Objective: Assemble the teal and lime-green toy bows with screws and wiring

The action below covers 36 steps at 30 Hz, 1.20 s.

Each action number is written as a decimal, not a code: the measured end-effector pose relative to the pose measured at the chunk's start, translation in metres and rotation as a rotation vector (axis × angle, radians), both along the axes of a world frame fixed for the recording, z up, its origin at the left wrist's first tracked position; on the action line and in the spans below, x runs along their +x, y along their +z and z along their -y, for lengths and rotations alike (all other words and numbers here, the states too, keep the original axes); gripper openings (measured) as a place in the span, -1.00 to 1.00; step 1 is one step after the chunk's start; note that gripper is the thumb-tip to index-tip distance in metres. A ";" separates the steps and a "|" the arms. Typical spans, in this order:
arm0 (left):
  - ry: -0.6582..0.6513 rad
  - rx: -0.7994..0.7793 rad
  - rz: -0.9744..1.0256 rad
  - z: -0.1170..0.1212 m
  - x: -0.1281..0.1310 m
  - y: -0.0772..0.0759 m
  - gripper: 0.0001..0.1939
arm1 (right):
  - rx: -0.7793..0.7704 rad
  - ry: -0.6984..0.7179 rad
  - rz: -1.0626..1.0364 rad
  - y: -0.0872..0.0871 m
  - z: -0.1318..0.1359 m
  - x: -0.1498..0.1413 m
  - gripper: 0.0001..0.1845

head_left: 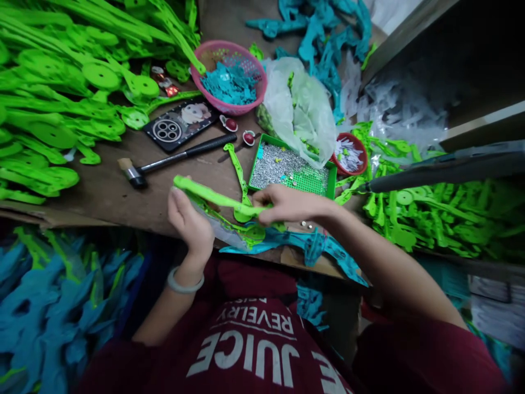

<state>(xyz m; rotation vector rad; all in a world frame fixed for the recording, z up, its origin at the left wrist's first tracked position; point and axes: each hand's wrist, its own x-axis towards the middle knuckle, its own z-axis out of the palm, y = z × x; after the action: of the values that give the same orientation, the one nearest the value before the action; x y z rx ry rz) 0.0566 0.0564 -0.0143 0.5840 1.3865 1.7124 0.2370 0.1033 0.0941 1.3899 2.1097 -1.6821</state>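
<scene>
My left hand [189,223] grips the far end of a long bright-green plastic piece [217,195], thumb on its near side. At its other end, the fingers of my right hand [283,203] are closed in a pinch; whether a small part is between them is hidden. Beneath the held piece is a second green half with a whitish translucent strip [221,232] along it. Another slim green part [238,169] lies on the table just beyond. A blue plastic toy part [314,246], shaped like a bow, rests at the table edge below my right hand.
A green tray of small metal pieces [279,167] stands beyond my hands, near a pink basket of blue parts [229,106], a plastic bag [303,109] and a red bowl [353,156]. A hammer [176,158] and phone [180,126] lie left. Green piles [49,109] flank both sides.
</scene>
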 end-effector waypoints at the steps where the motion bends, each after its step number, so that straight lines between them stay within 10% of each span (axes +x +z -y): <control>1: -0.011 0.018 0.021 -0.001 0.000 -0.002 -0.67 | 0.152 0.045 0.063 0.002 -0.011 0.003 -0.78; 5: -0.057 0.043 0.089 -0.004 0.000 -0.001 -0.72 | 0.727 0.090 0.242 0.001 -0.035 0.006 -0.86; 9: -0.090 -0.030 0.219 -0.003 -0.004 0.001 -0.73 | 0.948 0.043 0.239 -0.007 -0.003 -0.007 -0.66; 16: -0.187 -0.109 0.632 -0.006 -0.011 0.009 -0.79 | 0.741 0.068 0.240 -0.033 0.089 -0.013 -0.76; 27: -0.145 0.041 0.260 0.013 0.007 0.033 -0.74 | 0.145 -0.380 -0.368 -0.043 0.075 0.006 -0.82; 36: -0.103 0.115 0.306 0.020 0.023 0.042 -0.80 | 0.451 -0.206 0.028 -0.033 0.083 -0.019 -0.88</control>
<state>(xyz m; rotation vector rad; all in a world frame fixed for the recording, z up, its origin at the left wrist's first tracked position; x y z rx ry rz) 0.0793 0.0364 0.0279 0.4268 1.0316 1.7233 0.2183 0.0199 0.0608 1.7892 2.5105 -1.2756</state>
